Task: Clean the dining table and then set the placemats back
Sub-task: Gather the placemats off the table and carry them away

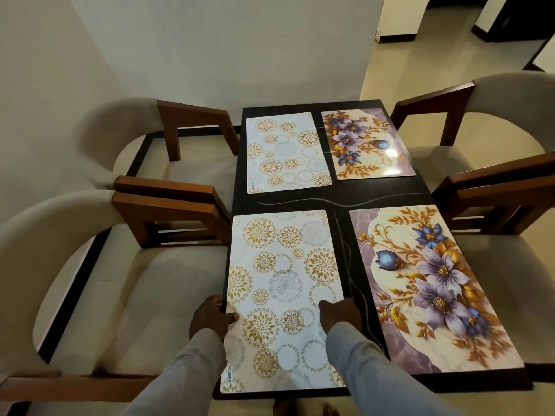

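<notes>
A black dining table (342, 196) carries four placemats. The near left one (282, 280) is white with gold circle patterns. My left hand (210, 316) grips its left edge, thumb on top. My right hand (341, 313) holds its right edge with the fingers curled over it. A purple floral placemat (432, 289) lies at the near right. At the far end lie a second gold-circle placemat (285, 151) on the left and a second floral placemat (366, 145) on the right.
Two cushioned wooden chairs (168, 211) stand along the table's left side and two more (492, 187) along the right. A white wall is behind the table. Tiled floor (420, 55) opens at the back right.
</notes>
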